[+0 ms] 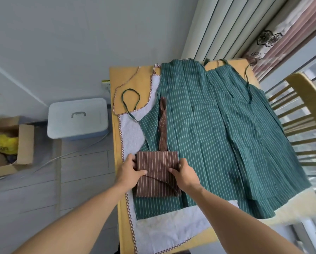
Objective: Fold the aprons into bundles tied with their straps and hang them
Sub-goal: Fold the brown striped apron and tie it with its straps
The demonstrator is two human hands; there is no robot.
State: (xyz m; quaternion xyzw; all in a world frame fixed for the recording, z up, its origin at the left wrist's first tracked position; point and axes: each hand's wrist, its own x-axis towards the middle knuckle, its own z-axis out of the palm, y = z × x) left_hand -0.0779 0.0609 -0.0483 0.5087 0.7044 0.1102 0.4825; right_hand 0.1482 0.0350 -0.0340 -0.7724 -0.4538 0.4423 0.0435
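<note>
The left hand (130,171) gripped the left edge of the folded brown striped apron (158,174), thumb on top and fingers curled under; the right hand (185,174) pinched its right edge. The bundle lay on the green striped aprons (208,134) spread over a white apron (164,233) on the wooden table (115,143), its brown strap (163,125) running toward 12 o'clock. At 9 o'clock an open cardboard box (24,143) held a yellow bag (6,144). At 10 o'clock stood a closed white bin (78,118), contents hidden. A wooden chair (303,114) stood at 2 o'clock.
</note>
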